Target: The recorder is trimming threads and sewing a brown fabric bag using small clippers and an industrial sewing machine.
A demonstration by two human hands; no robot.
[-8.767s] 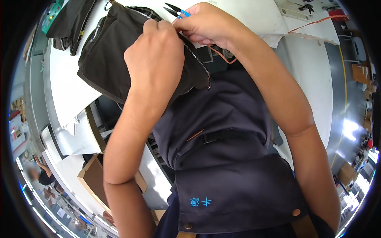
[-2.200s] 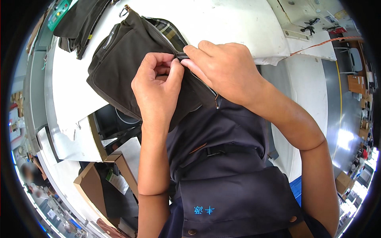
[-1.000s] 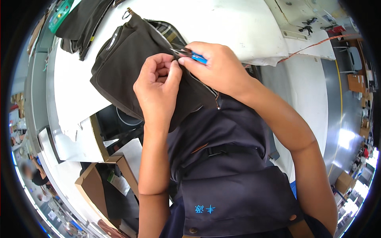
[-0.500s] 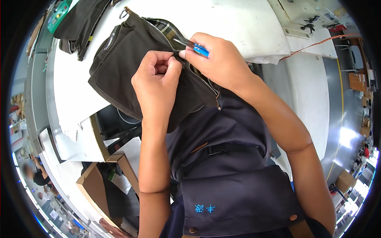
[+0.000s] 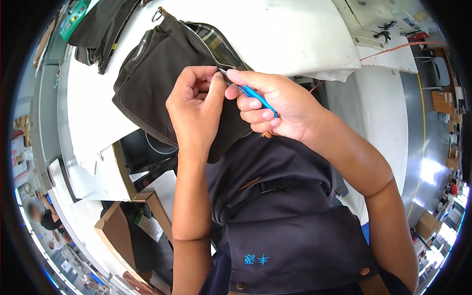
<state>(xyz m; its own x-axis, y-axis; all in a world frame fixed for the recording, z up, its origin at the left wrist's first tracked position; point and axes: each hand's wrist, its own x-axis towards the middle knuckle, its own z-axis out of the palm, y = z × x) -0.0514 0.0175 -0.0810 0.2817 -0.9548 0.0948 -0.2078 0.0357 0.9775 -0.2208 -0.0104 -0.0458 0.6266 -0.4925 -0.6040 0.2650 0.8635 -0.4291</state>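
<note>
A dark olive-black fabric bag [image 5: 149, 83] lies on the white worktable [image 5: 290, 29]; its long zipper is open, showing plaid lining [image 5: 217, 44]. My left hand [image 5: 194, 105] pinches the bag at the zipper edge with thumb and index finger. My right hand [image 5: 275, 105], turned palm partly up, is closed around blue-handled thread snips [image 5: 258, 97], whose tip sits beside my left fingertips. An orange cord hangs below my right fingers. My forearms frame a dark apron [image 5: 295, 236].
A second dark bag [image 5: 98, 29] and a green device [image 5: 73, 22] lie at back left. An open cardboard box [image 5: 113, 231] stands lower left. A machine fixture [image 5: 378, 34] is at back right. A co-worker [image 5: 49, 221] appears at far left; an aisle runs right.
The blue snips have appeared in my right hand since the earlier pinch. Over the last half second that hand has rotated palm-upward and moved lower, bringing the tip toward my left fingertips.
</note>
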